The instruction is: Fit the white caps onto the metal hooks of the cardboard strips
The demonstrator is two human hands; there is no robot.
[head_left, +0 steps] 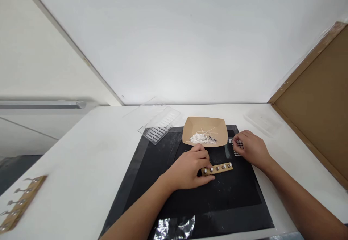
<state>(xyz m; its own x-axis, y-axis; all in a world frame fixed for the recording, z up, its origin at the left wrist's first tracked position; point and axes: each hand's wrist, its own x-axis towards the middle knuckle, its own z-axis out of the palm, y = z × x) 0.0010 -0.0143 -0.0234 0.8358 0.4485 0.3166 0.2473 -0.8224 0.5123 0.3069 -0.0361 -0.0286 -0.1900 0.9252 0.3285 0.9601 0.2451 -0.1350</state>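
Note:
My left hand (191, 167) grips the left end of a narrow tan strip (220, 168) between thumb and fingers, and the strip lies on the black mat (195, 200). Several small round metal pieces sit in a row along the strip, some with white bits on them. At the mat's right edge, my right hand (251, 148) is closed in a pinch over a sheet of white round stickers (237, 154). Whatever is between those fingertips is too small to make out. The hand covers part of the sheet.
Behind the strip stands a brown paper tray (205, 123) holding white scraps and thin sticks. A clear plastic case (160, 124) overlaps the mat's back left corner. Another clear piece (262, 123) lies back right. A wooden rack with metal pieces (25, 203) is at far left; cardboard (318, 106) borders the right.

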